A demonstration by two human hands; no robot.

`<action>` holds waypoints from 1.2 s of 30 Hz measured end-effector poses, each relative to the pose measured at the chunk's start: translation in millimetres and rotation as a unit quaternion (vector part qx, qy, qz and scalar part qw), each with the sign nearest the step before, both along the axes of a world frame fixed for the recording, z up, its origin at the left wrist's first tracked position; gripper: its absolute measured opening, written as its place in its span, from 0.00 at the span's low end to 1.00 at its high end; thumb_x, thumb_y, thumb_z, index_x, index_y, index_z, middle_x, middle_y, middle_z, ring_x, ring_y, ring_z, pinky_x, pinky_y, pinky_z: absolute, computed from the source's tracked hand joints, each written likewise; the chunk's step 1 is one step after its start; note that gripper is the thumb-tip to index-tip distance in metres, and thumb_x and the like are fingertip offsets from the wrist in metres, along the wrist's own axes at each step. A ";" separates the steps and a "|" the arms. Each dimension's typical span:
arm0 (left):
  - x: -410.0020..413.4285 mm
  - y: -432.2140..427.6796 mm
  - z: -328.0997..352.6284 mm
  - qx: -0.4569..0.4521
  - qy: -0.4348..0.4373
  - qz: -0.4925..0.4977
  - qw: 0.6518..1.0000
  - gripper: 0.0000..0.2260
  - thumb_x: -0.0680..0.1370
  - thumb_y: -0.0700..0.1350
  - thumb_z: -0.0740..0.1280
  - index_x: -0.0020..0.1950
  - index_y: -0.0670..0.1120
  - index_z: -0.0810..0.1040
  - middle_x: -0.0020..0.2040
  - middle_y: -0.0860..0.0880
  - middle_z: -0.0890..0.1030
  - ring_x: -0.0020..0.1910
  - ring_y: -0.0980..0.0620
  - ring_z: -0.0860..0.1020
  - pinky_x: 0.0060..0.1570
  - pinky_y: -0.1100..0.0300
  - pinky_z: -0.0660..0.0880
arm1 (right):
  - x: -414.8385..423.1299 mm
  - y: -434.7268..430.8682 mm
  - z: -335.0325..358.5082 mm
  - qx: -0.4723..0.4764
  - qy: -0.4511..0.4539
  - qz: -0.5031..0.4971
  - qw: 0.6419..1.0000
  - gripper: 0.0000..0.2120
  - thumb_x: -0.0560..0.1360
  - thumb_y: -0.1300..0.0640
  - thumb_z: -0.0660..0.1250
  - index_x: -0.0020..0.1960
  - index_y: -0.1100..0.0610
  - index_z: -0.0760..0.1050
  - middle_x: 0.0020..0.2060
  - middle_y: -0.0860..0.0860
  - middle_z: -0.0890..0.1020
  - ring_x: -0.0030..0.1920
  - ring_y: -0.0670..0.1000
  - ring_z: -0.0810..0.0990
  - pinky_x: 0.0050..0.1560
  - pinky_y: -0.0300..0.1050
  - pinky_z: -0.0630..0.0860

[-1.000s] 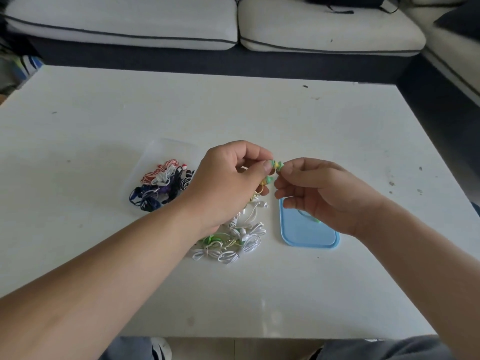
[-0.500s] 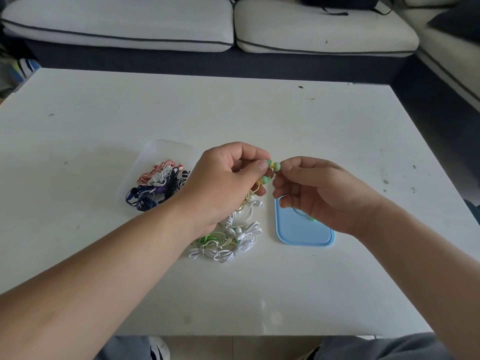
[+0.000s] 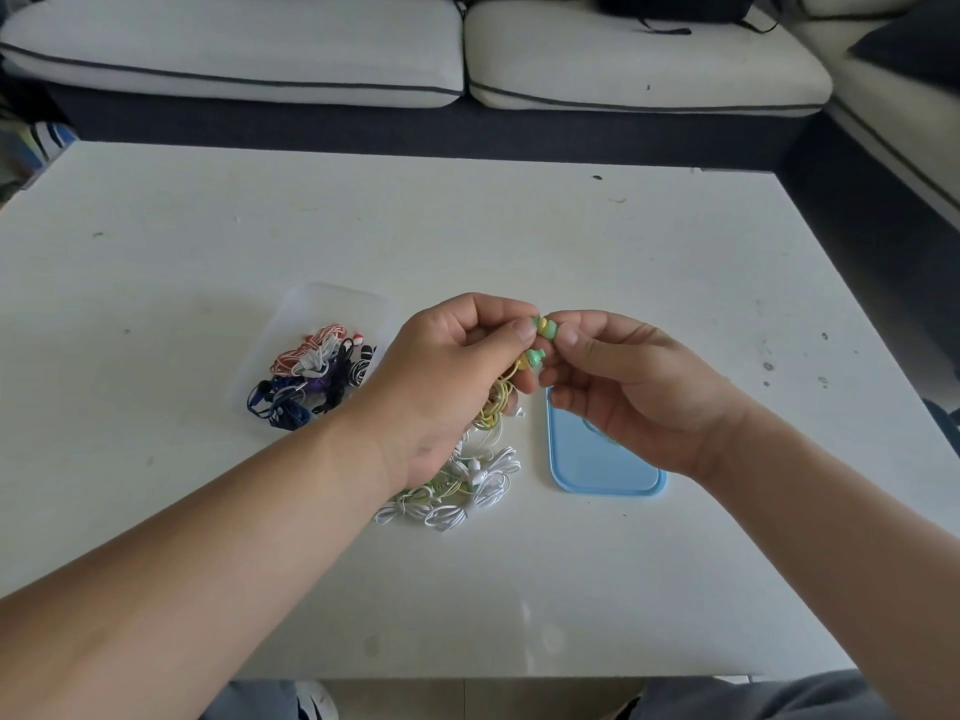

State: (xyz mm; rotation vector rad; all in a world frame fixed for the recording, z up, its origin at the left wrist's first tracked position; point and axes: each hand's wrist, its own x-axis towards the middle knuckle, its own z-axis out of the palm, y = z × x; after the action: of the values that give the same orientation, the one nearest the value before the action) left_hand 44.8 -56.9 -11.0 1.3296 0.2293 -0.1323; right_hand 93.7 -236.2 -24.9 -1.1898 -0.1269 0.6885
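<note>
Above the middle of the white table [image 3: 571,241], both hands hold a yellow-green pair of earphones [image 3: 545,328]. My left hand [image 3: 447,376] pinches one earbud and its coiled yellow cable hangs under the palm. My right hand [image 3: 623,376] pinches the same earbuds from the right with thumb and forefinger. A loose pile of white and green earphones [image 3: 467,491] lies on the table below my left wrist.
A clear plastic box [image 3: 322,304] holding several coloured earphone bundles sits to the left. A light blue lid [image 3: 602,470] lies flat under my right hand. A pale sofa [image 3: 467,49] runs along the far side and the right.
Both hands stay together on the earbuds with only small finger shifts. The view has drifted slightly, nothing else has moved.
</note>
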 end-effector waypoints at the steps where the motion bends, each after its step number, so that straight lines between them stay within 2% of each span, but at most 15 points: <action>1: -0.1 0.1 0.1 -0.001 0.001 0.000 1.000 0.05 0.81 0.36 0.69 0.51 0.44 0.82 0.40 0.44 0.84 0.32 0.51 0.78 0.32 0.58 0.74 | -0.5 1.2 -0.3 0.003 -0.001 0.000 1.000 0.07 0.77 0.59 0.67 0.51 0.61 0.82 0.47 0.59 0.82 0.48 0.57 0.78 0.44 0.44 0.78; 8: -0.6 3.4 1.6 0.057 -0.020 -0.021 0.998 0.05 0.81 0.37 0.69 0.51 0.44 0.83 0.43 0.41 0.85 0.32 0.51 0.79 0.35 0.56 0.76 | 0.5 1.3 0.5 0.000 0.034 0.007 0.999 0.05 0.76 0.60 0.66 0.49 0.60 0.80 0.44 0.57 0.82 0.44 0.54 0.80 0.43 0.43 0.78; 16: -1.5 5.7 4.2 0.098 -0.024 -0.055 0.993 0.04 0.82 0.36 0.68 0.51 0.43 0.82 0.39 0.47 0.85 0.32 0.51 0.79 0.33 0.62 0.76 | 2.2 -3.4 -0.6 0.002 0.059 0.034 0.998 0.06 0.75 0.60 0.68 0.49 0.62 0.79 0.44 0.57 0.81 0.41 0.52 0.80 0.44 0.43 0.79; 20: -1.5 3.3 0.8 0.101 -0.018 -0.024 0.994 0.03 0.82 0.37 0.69 0.51 0.44 0.82 0.38 0.48 0.85 0.33 0.51 0.81 0.35 0.58 0.76 | 1.5 -1.2 1.7 -0.008 0.054 -0.013 0.998 0.08 0.75 0.62 0.68 0.52 0.63 0.79 0.45 0.58 0.83 0.42 0.53 0.82 0.43 0.43 0.81; 24: 0.3 2.4 -2.5 0.124 -0.024 0.004 0.992 0.03 0.81 0.39 0.70 0.52 0.45 0.82 0.38 0.47 0.85 0.34 0.51 0.82 0.38 0.55 0.76 | 1.6 -0.3 5.7 -0.006 0.049 -0.024 0.998 0.15 0.73 0.61 0.69 0.58 0.66 0.79 0.47 0.60 0.83 0.45 0.54 0.83 0.45 0.44 0.82; 29: -0.4 2.6 -1.5 0.133 -0.020 0.002 0.991 0.03 0.81 0.39 0.70 0.52 0.45 0.83 0.40 0.46 0.86 0.34 0.51 0.82 0.39 0.54 0.76 | -2.3 0.9 5.9 -0.048 -0.030 -0.039 0.998 0.09 0.73 0.63 0.71 0.51 0.66 0.81 0.43 0.60 0.83 0.44 0.54 0.82 0.46 0.43 0.82; 32: -0.4 3.5 -0.5 0.145 -0.012 -0.013 0.989 0.03 0.81 0.38 0.70 0.52 0.44 0.83 0.40 0.47 0.86 0.33 0.51 0.82 0.40 0.55 0.77 | -3.5 0.5 6.5 -0.084 -0.082 -0.066 0.991 0.07 0.73 0.66 0.72 0.50 0.67 0.83 0.43 0.63 0.84 0.44 0.57 0.83 0.47 0.46 0.83; 34: 0.5 4.9 0.5 0.174 -0.011 -0.027 0.984 0.03 0.81 0.38 0.70 0.52 0.44 0.83 0.39 0.46 0.86 0.33 0.52 0.82 0.36 0.60 0.76 | -4.2 -0.3 8.8 -0.136 -0.133 -0.077 0.979 0.05 0.73 0.69 0.73 0.49 0.67 0.84 0.43 0.65 0.86 0.42 0.58 0.83 0.47 0.48 0.82; 36: 0.3 6.2 1.6 0.201 -0.002 -0.038 0.979 0.03 0.81 0.38 0.70 0.51 0.44 0.83 0.38 0.46 0.86 0.31 0.53 0.81 0.31 0.62 0.73 | -5.8 -0.8 11.0 -0.198 -0.187 -0.084 0.958 0.05 0.73 0.69 0.74 0.48 0.63 0.86 0.40 0.62 0.87 0.38 0.57 0.85 0.46 0.48 0.83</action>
State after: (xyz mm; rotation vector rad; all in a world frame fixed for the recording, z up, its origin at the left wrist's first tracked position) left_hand 45.0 -50.7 -9.4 1.7411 0.2080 -0.1518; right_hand 87.9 -237.0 -13.9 -1.6908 -0.2084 0.3378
